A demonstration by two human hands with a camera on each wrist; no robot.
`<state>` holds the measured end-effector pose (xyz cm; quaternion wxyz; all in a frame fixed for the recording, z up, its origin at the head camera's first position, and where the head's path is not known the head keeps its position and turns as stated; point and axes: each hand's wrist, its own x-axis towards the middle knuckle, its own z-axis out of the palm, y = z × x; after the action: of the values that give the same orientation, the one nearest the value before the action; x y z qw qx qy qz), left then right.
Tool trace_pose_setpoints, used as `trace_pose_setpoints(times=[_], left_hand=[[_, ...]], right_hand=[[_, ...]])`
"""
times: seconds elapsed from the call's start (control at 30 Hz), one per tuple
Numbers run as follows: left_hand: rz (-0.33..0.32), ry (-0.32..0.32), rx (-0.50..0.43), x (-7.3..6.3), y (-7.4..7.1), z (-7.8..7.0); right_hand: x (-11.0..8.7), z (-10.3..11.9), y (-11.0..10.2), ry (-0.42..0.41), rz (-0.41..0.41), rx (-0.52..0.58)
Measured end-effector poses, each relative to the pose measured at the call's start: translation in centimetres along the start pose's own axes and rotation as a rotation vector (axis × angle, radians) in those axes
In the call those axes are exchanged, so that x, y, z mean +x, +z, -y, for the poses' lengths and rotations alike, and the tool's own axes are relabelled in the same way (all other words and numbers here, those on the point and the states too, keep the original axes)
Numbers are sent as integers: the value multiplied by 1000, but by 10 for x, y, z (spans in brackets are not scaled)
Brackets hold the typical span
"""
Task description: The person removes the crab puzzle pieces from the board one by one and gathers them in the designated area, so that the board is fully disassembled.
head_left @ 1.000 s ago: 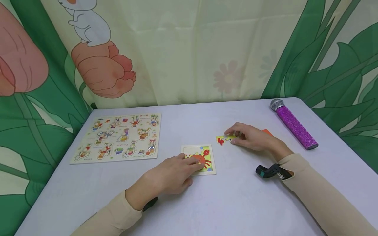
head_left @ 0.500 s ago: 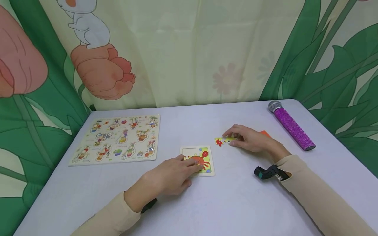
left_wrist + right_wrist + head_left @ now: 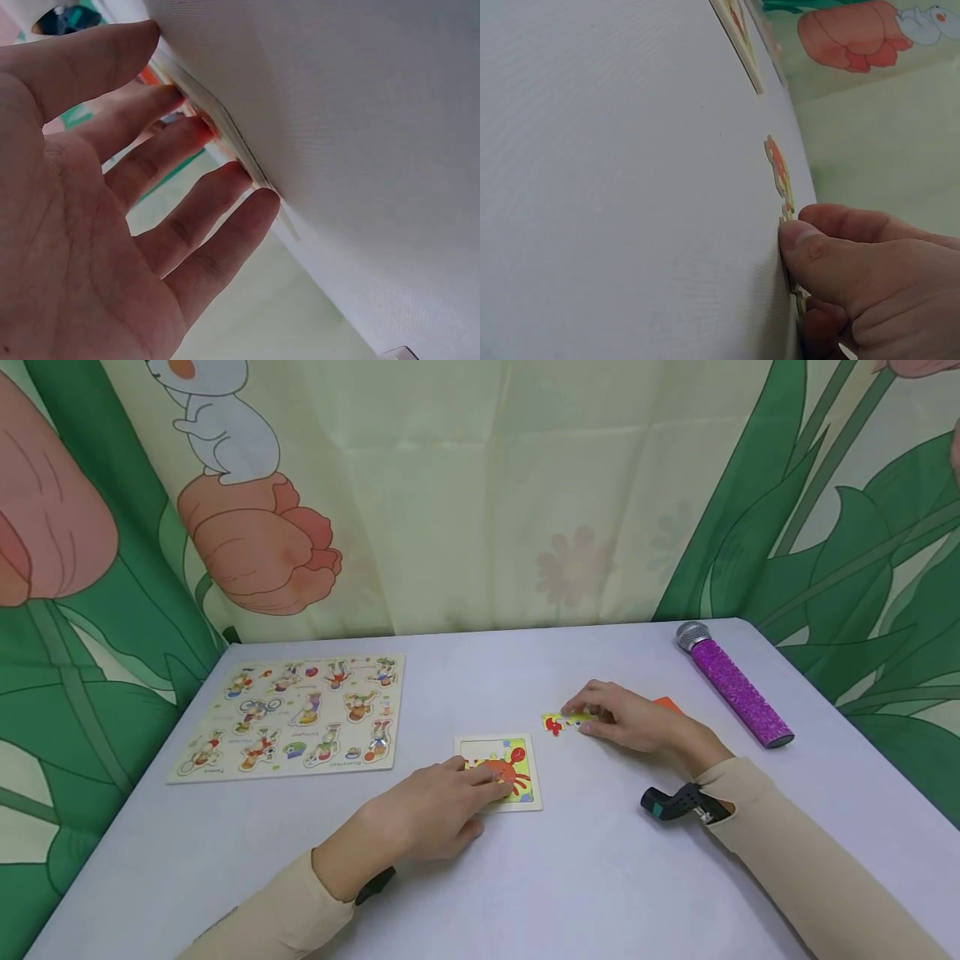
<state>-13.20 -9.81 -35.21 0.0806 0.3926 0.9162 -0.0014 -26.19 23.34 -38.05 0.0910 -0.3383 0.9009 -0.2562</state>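
Note:
A small crab jigsaw puzzle in a pale square frame (image 3: 536, 777) lies on the white table, its upper left part bare of pieces. My left hand (image 3: 427, 814) rests its extended fingertips on it, hiding some of the picture; the left wrist view shows the fingers along the board's edge. To the right, my right hand (image 3: 626, 720) pinches a yellow puzzle piece (image 3: 576, 722) between thumb and index finger, low at the tabletop. Beside it, a piece with a red claw (image 3: 552, 725) lies flat, close to the held one; whether they touch, I cannot tell.
A large puzzle board (image 3: 288, 756) with cartoon figures lies at the left. At the back right lies a glittery purple microphone (image 3: 738, 689). An orange thing (image 3: 667, 702) is mostly hidden behind the right hand. A printed curtain (image 3: 465, 527) hangs behind the table.
The head view has shifted slightly. Both hands keep their places: the left on the crab puzzle, the right at the yellow piece.

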Motion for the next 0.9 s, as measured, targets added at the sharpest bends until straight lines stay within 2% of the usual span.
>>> trace_pose_setpoints(times=[0.33,0.57,0.9], left_hand=[[4,12,16,0,0,1],[20,8,20,1,-1,1],[14,18,26,1,0,1]], right_hand=[[1,10,-6,26,9,-2],[7,16,-11,-37,-49,-17],[19,29,-6,-144,-81,46]])
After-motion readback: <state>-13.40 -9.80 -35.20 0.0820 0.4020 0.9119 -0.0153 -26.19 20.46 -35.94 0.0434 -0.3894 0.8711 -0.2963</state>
